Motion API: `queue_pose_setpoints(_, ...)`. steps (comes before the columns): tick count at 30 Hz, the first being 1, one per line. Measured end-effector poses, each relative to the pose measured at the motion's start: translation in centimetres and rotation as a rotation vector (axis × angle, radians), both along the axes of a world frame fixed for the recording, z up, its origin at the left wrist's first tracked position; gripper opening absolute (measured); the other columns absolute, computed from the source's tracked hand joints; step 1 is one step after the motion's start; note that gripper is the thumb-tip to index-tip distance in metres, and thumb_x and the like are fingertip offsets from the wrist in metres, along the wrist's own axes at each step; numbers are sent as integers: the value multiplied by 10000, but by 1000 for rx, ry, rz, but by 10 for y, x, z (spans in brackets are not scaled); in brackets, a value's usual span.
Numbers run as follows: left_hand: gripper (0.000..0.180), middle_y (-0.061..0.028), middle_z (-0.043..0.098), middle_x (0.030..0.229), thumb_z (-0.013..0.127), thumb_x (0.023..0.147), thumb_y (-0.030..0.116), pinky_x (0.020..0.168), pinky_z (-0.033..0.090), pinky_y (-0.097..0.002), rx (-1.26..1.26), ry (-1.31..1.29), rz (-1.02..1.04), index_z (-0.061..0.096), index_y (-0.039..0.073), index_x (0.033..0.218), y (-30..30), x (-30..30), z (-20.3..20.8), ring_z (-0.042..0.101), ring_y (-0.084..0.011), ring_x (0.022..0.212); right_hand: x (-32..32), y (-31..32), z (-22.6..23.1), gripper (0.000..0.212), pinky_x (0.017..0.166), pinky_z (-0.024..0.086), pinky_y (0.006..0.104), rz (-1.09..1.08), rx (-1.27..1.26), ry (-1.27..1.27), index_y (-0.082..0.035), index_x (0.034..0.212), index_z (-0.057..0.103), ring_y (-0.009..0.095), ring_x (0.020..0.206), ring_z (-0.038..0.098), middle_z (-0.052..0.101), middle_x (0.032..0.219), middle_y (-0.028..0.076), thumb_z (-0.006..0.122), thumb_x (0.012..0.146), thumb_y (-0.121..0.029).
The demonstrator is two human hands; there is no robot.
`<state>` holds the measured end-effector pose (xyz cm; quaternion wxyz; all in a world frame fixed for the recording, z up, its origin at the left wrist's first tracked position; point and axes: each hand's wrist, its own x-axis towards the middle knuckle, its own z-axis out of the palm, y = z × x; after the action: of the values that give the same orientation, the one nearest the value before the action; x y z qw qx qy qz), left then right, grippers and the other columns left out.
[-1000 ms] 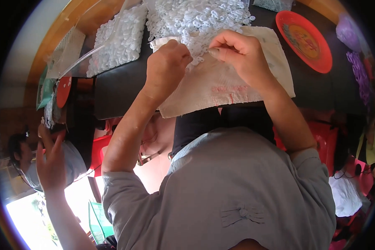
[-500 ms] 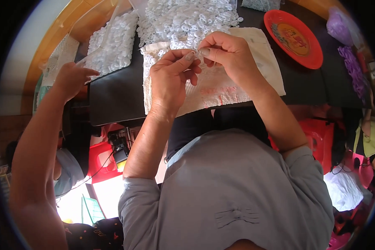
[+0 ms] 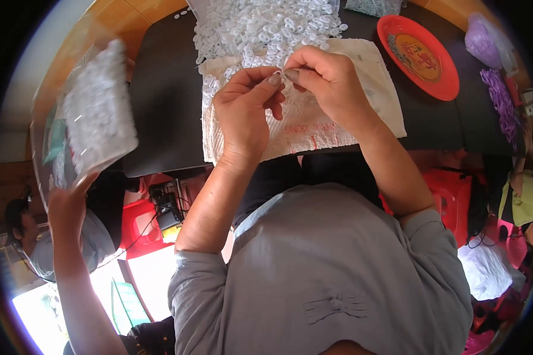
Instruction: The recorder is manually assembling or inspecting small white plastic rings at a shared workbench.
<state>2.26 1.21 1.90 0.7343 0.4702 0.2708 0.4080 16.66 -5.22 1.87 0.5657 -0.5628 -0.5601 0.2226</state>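
Note:
Above a cream towel (image 3: pixel 331 127), my two hands meet. Thumb and fingers of my left hand (image 3: pixel 243 109) pinch a small white plastic piece (image 3: pixel 281 72). At that same piece, the thumb and forefinger of my right hand (image 3: pixel 331 83) are pressed together; whether they grip its edge or some tiny part is too small to tell. A large heap of similar white oval pieces with holes (image 3: pixel 260 29) lies just beyond the towel. Several loose ones (image 3: pixel 210 86) rest on the towel's left edge, beside my left hand.
A red plate (image 3: pixel 450 83) with small greyish bits stands at the right, near a bag of greyish bits (image 3: pixel 373 7) and purple strands (image 3: pixel 497 100). At the left, another person's hand (image 3: pixel 68 204) holds up a clear bag of white pieces (image 3: pixel 100 112) by the dark table (image 3: pixel 160 112).
The other person has lifted the bag of white pieces off the table and swung it left toward themselves. My hands have barely moved, with fingertips still together at the small white piece.

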Motion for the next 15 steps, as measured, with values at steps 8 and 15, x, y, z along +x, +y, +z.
queue_pose_setpoints(8,62,-81,628,713,645,843,-24,439,402,-214,107,18,117,634,-46,899,-7,2,-5,548,-98,543,-6,2,-4,17,571,427,219,-21,66,-91,17,863,602,66,627,523,573,678,6,586,860,22)
queue_pose_setpoints(15,96,-108,630,739,607,869,-20,464,412,-243,-19,-11,135,608,-75,947,-11,3,-10,552,-139,547,-11,4,-10,30,568,429,207,56,-64,234,17,860,622,67,634,535,600,726,3,597,873,7)
